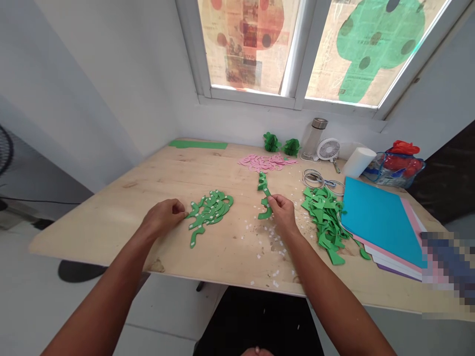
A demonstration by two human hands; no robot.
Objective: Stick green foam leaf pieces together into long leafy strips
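Note:
My left hand [166, 216] is at the left edge of a pile of curved green pieces [211, 210] dotted with white squares; its fingertips are pinched at the end of one green piece. To the right, my right hand [281, 207] pinches a green piece [266, 191] with small white squares. Another curved green piece [264, 215] lies just left of and below those fingers. Pink cut-outs [265, 162] are heaped farther back. Right of my right hand is a heap of green scraps [326, 217].
Scissors [329, 183], tape rings [312, 178], a bottle [313, 138], a small white fan [328, 149] and a white roll [359, 162] stand or lie at the back right. Blue sheets [382, 220] top a stack at right. White bits litter the wooden table [122, 212].

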